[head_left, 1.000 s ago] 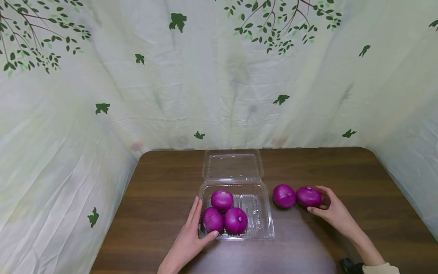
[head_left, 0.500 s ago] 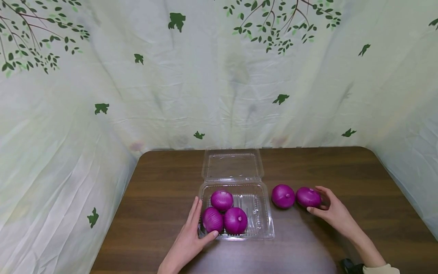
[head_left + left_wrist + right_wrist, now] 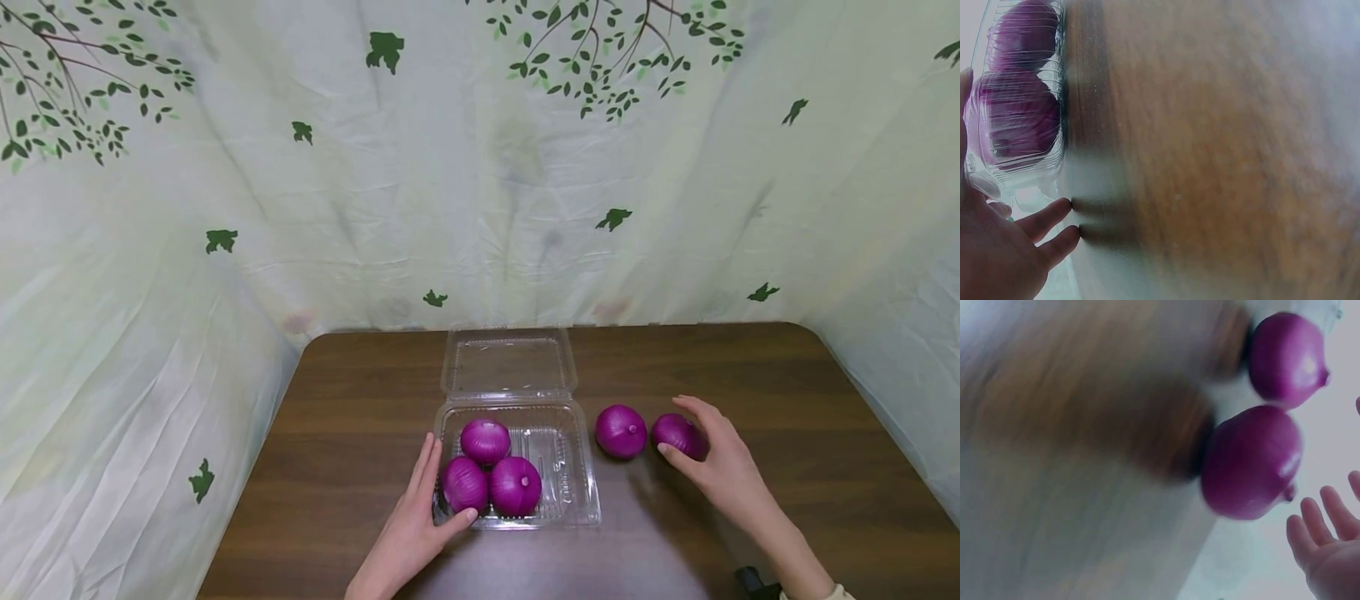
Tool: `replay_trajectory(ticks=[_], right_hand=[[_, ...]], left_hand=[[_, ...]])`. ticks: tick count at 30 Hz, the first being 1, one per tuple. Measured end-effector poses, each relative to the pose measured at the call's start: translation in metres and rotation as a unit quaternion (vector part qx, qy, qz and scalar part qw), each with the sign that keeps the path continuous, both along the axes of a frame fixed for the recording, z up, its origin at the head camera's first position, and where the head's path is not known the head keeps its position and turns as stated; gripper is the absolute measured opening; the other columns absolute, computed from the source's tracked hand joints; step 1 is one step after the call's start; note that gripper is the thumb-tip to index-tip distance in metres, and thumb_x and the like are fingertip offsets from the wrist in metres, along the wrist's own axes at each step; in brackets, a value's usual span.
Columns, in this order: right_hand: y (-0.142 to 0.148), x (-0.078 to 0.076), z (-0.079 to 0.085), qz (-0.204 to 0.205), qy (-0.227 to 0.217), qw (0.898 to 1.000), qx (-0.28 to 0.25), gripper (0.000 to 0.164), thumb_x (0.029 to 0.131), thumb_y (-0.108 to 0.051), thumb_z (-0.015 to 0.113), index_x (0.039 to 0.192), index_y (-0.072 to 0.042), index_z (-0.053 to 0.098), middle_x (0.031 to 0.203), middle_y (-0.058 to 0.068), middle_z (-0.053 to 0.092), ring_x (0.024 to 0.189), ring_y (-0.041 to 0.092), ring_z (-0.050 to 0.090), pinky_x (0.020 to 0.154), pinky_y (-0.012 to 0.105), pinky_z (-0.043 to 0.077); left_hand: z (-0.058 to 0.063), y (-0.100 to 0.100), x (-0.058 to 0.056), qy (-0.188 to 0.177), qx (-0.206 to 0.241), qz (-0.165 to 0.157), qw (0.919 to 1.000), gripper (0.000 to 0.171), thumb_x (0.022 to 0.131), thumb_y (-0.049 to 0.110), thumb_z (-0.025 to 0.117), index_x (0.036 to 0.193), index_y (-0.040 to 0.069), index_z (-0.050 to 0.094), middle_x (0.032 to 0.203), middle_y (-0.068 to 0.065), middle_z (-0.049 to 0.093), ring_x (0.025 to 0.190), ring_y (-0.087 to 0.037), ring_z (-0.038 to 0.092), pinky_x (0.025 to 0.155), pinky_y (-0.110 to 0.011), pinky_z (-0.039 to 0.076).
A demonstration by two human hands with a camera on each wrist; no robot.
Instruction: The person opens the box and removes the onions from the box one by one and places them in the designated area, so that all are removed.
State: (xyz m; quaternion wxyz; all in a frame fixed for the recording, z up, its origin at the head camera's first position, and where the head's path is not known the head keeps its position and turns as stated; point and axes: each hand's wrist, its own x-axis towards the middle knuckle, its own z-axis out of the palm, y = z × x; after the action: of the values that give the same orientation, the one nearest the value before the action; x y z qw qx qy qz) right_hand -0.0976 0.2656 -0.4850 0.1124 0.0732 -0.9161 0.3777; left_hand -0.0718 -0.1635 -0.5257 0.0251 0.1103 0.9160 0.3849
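Observation:
Three purple onions, a back one (image 3: 485, 442), a left one (image 3: 465, 484) and a right one (image 3: 515, 487), lie in the left part of a clear plastic clamshell container (image 3: 564, 467). My left hand (image 3: 408, 527) rests along the container's left side, thumb at its front edge. Two of its fingertips (image 3: 1066, 205) touch the table in the left wrist view. To the container's right, one onion (image 3: 621, 432) lies beside another (image 3: 672, 432). Around and above the rightmost onion hovers my right hand (image 3: 720, 467), fingers spread. The right wrist view shows this hand apart from that onion (image 3: 1250, 464).
The container's transparent lid (image 3: 510, 364) lies folded back toward the far edge of the brown wooden table (image 3: 360, 400). Behind the table hangs a pale curtain (image 3: 465, 167) with leaf prints. A dark strap (image 3: 756, 583) is near the right wrist.
My right hand has risen off the rightmost onion and shifted slightly left over it. Earlier its fingers and thumb were round that onion's right side. The left hand stays at the container.

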Motion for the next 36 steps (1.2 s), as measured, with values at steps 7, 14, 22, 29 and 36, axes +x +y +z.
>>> replay_trajectory(ticks=[7,14,22,29,36], right_hand=[[-0.023,0.005,0.007,0.016,0.006,1.0,-0.011,0.062,0.084,-0.023,0.08,0.138,-0.018,0.051,0.14,0.006,0.049,0.127,0.03,0.045,0.091,0.055,0.043],[-0.043,0.006,0.011,0.043,0.008,0.999,-0.03,0.061,0.084,-0.017,0.08,0.139,-0.017,0.052,0.142,0.0,0.048,0.127,0.026,0.047,0.101,0.043,0.044],[-0.065,0.01,0.012,0.084,0.009,0.995,-0.06,0.054,0.089,-0.024,0.075,0.138,-0.021,0.053,0.14,-0.005,0.051,0.12,0.02,0.055,0.095,0.034,0.049],[-0.084,0.011,0.007,0.133,0.031,0.986,-0.094,0.057,0.086,-0.009,0.077,0.137,-0.019,0.054,0.137,0.0,0.054,0.123,0.019,0.052,0.1,0.018,0.041],[-0.103,0.013,0.003,0.17,0.021,0.977,-0.126,0.058,0.085,-0.005,0.077,0.136,-0.021,0.055,0.133,-0.006,0.056,0.119,0.022,0.056,0.094,0.037,0.05]], left_hand=[[0.0,0.001,0.0,-0.013,0.006,-0.001,0.9999,0.106,0.082,0.062,0.07,0.16,0.022,0.009,0.165,0.001,0.002,0.144,-0.029,0.024,0.106,-0.059,0.033],[0.001,0.001,0.0,-0.006,-0.004,0.002,1.0,0.106,0.082,0.063,0.068,0.16,0.022,0.009,0.165,0.0,0.003,0.143,-0.031,0.026,0.105,-0.061,0.034],[0.001,0.001,0.001,-0.005,-0.005,0.004,1.0,0.106,0.082,0.064,0.068,0.16,0.022,0.009,0.165,0.0,0.003,0.143,-0.031,0.026,0.104,-0.061,0.034],[0.001,0.0,0.001,0.0,-0.003,0.001,1.0,0.107,0.082,0.063,0.069,0.16,0.021,0.009,0.165,0.0,0.003,0.145,-0.028,0.021,0.108,-0.057,0.03],[0.0,0.0,0.001,0.006,-0.003,-0.001,1.0,0.107,0.082,0.063,0.069,0.16,0.021,0.009,0.165,0.0,0.004,0.145,-0.026,0.021,0.108,-0.057,0.03]])
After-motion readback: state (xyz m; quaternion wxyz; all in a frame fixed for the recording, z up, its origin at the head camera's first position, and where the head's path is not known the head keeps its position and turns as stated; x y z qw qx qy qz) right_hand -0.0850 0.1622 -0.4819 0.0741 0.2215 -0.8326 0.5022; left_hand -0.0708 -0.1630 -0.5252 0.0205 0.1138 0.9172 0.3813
